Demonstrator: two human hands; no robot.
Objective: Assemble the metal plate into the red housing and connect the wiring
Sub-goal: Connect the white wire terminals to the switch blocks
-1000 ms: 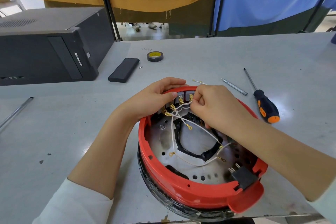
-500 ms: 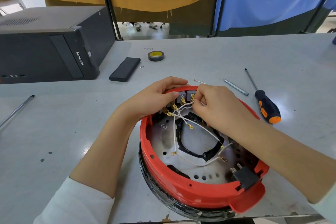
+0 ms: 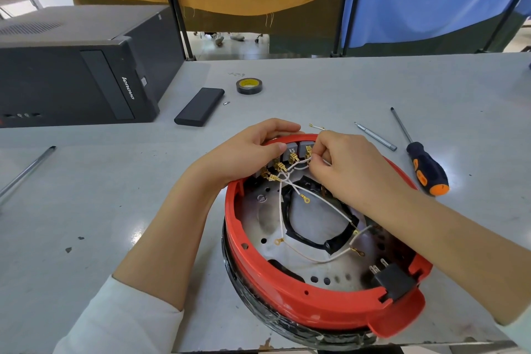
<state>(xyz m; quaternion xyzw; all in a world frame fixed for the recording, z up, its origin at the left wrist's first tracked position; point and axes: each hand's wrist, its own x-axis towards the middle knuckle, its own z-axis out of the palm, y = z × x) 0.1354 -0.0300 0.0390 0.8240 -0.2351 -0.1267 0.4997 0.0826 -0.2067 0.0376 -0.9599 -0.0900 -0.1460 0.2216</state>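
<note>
The red housing sits on the grey table right in front of me, open side up, with the metal plate already lying flat inside it. So I judge the plate step done and the wiring the work in hand. Along the far inner wall runs a row of grey terminal blocks with brass connectors on them, and white wires trail from there across the plate, several ending in loose ring lugs.

My right hand is over the far rim, its fingertips pinched on a white wire end at the rightmost block. My left hand curls over the far-left rim, fingers outside and thumb inside beside the blocks, gripping the housing to brace it. The two hands are close but not touching.

What the next push turns on: the terminals lie directly beyond both hands, the row curving left to right along the far wall, and the right hand is the nearer one to the open tab. I cannot tell whether the connector is fully seated.

Outward, a screwdriver and a loose metal bit lie to the right, a tape roll and a black case beyond, and a computer tower at far left.
</note>
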